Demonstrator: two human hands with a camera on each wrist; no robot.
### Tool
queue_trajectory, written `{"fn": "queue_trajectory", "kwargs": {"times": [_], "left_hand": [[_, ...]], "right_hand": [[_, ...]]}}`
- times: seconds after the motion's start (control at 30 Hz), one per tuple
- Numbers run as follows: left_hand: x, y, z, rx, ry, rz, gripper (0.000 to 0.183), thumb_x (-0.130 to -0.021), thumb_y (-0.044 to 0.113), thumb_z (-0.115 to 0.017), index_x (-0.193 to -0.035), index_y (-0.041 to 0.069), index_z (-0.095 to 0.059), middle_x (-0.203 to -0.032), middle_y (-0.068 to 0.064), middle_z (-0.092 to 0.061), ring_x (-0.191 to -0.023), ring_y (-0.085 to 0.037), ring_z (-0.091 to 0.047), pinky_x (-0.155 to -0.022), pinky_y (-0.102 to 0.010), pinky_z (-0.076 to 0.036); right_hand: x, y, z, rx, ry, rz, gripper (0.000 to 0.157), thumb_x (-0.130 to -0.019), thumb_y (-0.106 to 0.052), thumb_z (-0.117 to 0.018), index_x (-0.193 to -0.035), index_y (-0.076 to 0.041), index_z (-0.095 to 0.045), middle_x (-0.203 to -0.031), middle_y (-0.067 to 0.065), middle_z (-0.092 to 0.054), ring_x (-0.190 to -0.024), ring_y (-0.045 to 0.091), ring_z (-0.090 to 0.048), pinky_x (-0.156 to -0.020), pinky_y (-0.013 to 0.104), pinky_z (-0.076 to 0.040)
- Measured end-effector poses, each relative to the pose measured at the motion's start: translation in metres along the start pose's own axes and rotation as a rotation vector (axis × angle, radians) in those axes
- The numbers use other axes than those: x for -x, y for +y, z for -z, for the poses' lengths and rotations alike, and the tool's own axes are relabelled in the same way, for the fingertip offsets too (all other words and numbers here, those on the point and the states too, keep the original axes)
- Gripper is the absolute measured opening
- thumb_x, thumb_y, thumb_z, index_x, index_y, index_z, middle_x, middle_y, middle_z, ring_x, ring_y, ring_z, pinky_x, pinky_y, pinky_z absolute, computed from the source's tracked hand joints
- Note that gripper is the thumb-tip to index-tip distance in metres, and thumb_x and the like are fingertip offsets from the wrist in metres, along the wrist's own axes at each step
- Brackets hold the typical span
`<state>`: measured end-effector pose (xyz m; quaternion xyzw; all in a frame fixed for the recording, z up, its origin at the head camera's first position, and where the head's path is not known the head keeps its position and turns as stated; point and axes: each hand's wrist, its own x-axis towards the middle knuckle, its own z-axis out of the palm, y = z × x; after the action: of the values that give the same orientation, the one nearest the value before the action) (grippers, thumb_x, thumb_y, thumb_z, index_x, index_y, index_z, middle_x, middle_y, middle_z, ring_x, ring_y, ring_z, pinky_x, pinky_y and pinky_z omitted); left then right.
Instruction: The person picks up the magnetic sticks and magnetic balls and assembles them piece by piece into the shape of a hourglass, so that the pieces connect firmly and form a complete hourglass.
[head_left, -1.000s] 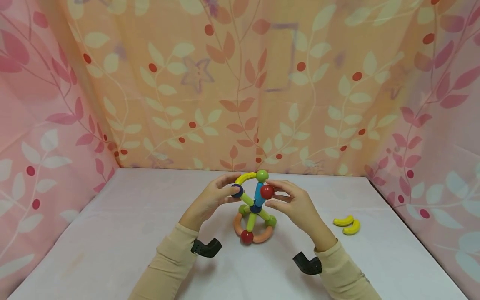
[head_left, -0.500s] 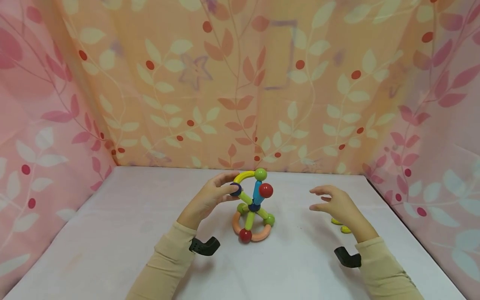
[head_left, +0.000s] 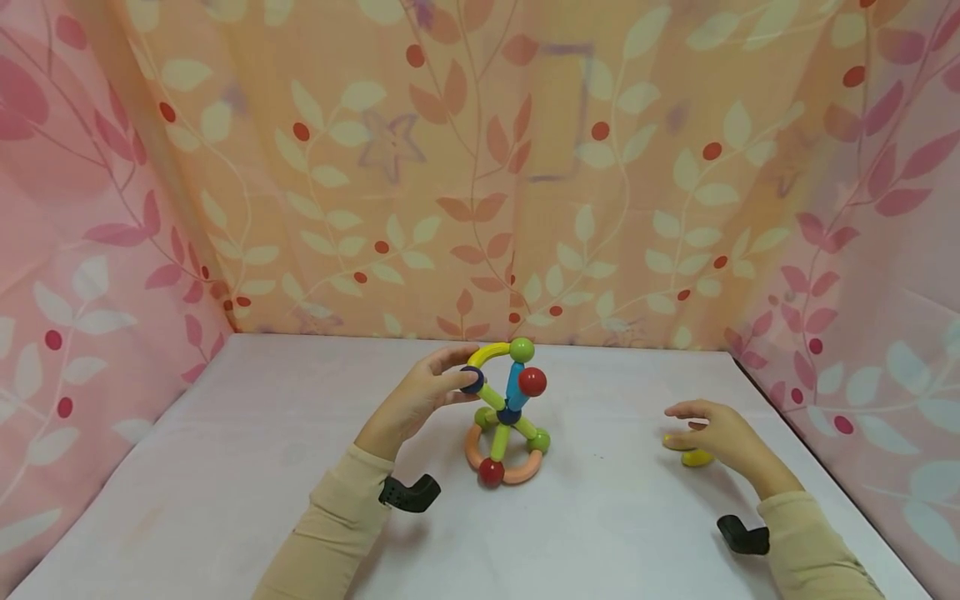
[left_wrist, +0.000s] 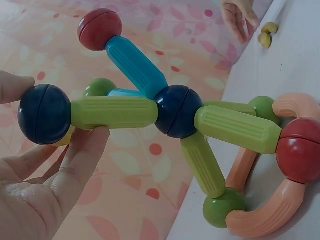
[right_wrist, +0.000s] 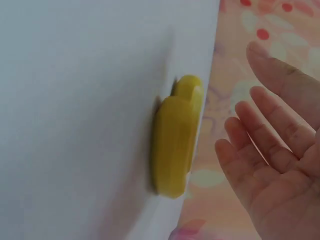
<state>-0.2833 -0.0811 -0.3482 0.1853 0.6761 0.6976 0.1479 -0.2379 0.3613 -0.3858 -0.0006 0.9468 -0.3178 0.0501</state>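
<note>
A ball-and-stick toy structure (head_left: pixel 501 442) stands upright on its ring of orange curved sticks (head_left: pixel 522 474). Pale green sticks rise from the ring to a central dark blue ball (left_wrist: pixel 179 111). Above it are blue sticks (head_left: pixel 514 385), a red ball (head_left: pixel 532 382), a green ball (head_left: pixel 522 350) and a yellow curved stick (head_left: pixel 489 354). My left hand (head_left: pixel 422 396) grips the structure at its outer dark blue ball (left_wrist: pixel 44 114), thumb on the ball. My right hand (head_left: pixel 723 442), its fingers spread, hovers over two loose yellow curved sticks (right_wrist: pixel 172 147), partly hiding them in the head view.
The white table (head_left: pixel 247 467) runs back to a leaf-patterned orange curtain (head_left: pixel 465 167). Pink patterned curtains (head_left: pixel 82 333) flank both sides. A black wrist mount (head_left: pixel 409 493) sticks out from each sleeve.
My right hand has left the structure and moved right and down to the loose yellow curved sticks. The left hand stays on the outer dark blue ball, and the structure stands as before.
</note>
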Motion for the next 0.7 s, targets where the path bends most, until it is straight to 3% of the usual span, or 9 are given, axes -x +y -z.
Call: {"fn": "queue_trajectory", "kwargs": {"times": [0.47, 0.6, 0.7], "left_hand": [[-0.001, 0.002, 0.0, 0.003, 0.009, 0.017, 0.05, -0.099, 0.011, -0.058, -0.146, 0.005, -0.043, -0.144, -0.019, -0.044, -0.105, -0.014, -0.064, -0.101, -0.041, -0.054], [-0.001, 0.002, -0.001, 0.003, 0.015, 0.025, 0.05, -0.099, 0.011, -0.058, -0.146, 0.005, -0.043, -0.144, -0.019, -0.045, -0.105, -0.014, -0.064, -0.1, -0.041, -0.054], [0.0, 0.002, -0.001, 0.005, 0.01, 0.02, 0.05, -0.099, 0.011, -0.058, -0.146, 0.005, -0.043, -0.144, -0.019, -0.044, -0.105, -0.014, -0.064, -0.101, -0.042, -0.054]], "right_hand": [[-0.006, 0.028, 0.011, -0.074, -0.056, -0.125, 0.067, -0.082, -0.039, -0.079, -0.133, -0.001, -0.059, -0.142, 0.031, -0.049, -0.128, 0.049, -0.043, -0.103, 0.069, -0.035], [-0.011, 0.036, 0.01, -0.068, -0.067, -0.146, 0.065, -0.08, -0.04, -0.081, -0.129, -0.001, -0.063, -0.134, 0.028, -0.057, -0.118, 0.04, -0.051, -0.102, 0.064, -0.038], [-0.015, 0.041, 0.007, -0.055, -0.062, -0.134, 0.061, -0.079, -0.039, -0.082, -0.124, -0.001, -0.066, -0.124, 0.022, -0.065, -0.109, 0.031, -0.056, -0.097, 0.049, -0.046]]}}
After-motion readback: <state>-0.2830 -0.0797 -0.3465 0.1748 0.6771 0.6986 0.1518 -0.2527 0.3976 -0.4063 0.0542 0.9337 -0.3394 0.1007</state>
